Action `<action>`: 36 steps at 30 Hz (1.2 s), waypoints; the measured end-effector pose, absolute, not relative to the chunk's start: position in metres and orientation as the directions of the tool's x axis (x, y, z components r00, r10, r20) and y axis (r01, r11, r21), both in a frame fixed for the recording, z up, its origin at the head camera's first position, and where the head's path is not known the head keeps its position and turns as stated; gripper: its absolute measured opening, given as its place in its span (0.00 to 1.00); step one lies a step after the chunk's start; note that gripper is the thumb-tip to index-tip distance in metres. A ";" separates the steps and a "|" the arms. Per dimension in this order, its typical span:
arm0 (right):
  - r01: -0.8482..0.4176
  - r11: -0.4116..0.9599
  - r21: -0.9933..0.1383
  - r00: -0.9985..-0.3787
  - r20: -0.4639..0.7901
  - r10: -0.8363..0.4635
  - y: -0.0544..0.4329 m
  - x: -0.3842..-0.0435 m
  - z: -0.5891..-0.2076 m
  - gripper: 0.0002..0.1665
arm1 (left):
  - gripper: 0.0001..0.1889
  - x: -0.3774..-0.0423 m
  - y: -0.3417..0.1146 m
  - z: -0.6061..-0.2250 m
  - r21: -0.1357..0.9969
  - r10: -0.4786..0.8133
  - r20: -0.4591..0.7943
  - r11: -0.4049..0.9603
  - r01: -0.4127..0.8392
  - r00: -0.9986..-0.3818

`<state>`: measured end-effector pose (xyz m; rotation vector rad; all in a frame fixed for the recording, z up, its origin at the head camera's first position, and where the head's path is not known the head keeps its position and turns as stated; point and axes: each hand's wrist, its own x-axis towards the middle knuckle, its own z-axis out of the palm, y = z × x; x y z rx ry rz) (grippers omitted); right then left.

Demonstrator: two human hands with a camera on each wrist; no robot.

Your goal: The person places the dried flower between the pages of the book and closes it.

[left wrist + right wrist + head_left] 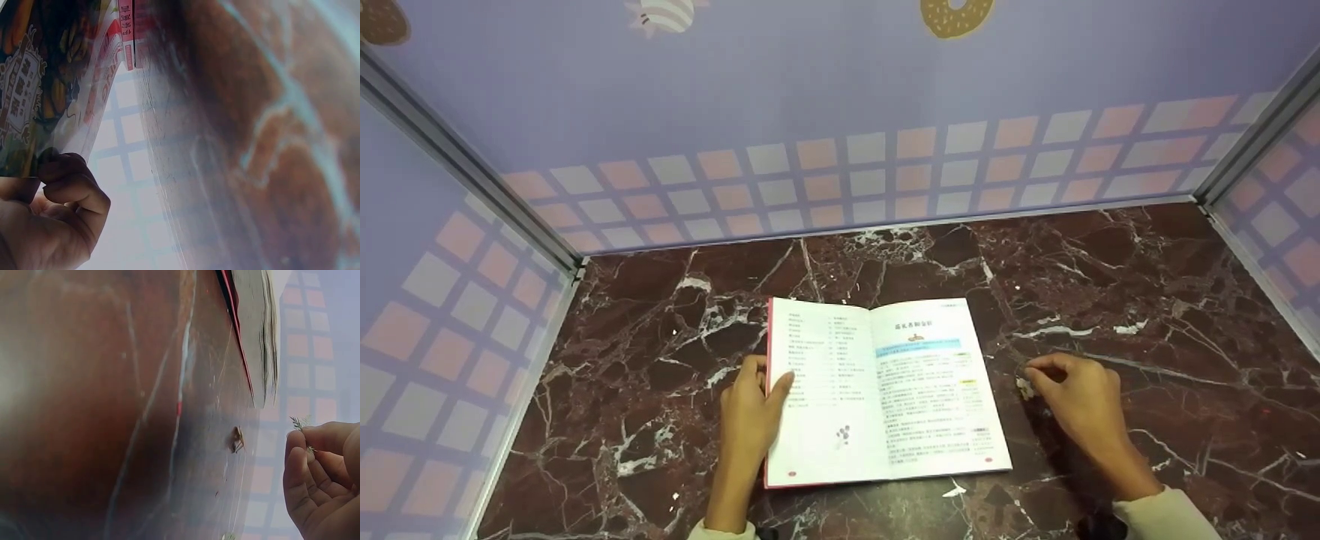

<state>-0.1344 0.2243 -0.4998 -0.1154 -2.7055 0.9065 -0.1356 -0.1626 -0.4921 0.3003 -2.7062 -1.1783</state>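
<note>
An open book [840, 397] with printed pages lies tilted up at its left side. My left hand [752, 409] grips its left edge, thumb on the page and fingers beneath; the left wrist view shows those fingers curled against the dark, pictured cover [53, 84]. Right of the book, my right hand [1081, 401] pinches a tiny green sprig [297, 423] between thumb and fingertips, held above the table. Just under that hand, a small dried plant piece [238, 439] rests on the table.
The table [660, 352] has a dark red marble surface with white veins. Purple checked panels [840, 97] stand along its back and both sides. At the bottom of the right wrist view, a small greenish bit [228, 536] lies partly out of frame.
</note>
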 end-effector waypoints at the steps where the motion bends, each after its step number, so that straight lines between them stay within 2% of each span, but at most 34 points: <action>1: -0.017 0.800 -0.600 -0.956 0.244 0.162 0.223 -0.134 -0.500 0.03 | 0.16 -0.136 -0.163 -0.492 0.735 -0.251 0.080 0.668 -0.113 -0.965; 36: -0.017 0.773 -0.634 -0.976 0.180 0.126 0.197 -0.135 -0.501 0.02 | 0.15 -0.136 -0.162 -0.492 0.733 -0.256 0.076 0.669 -0.120 -0.964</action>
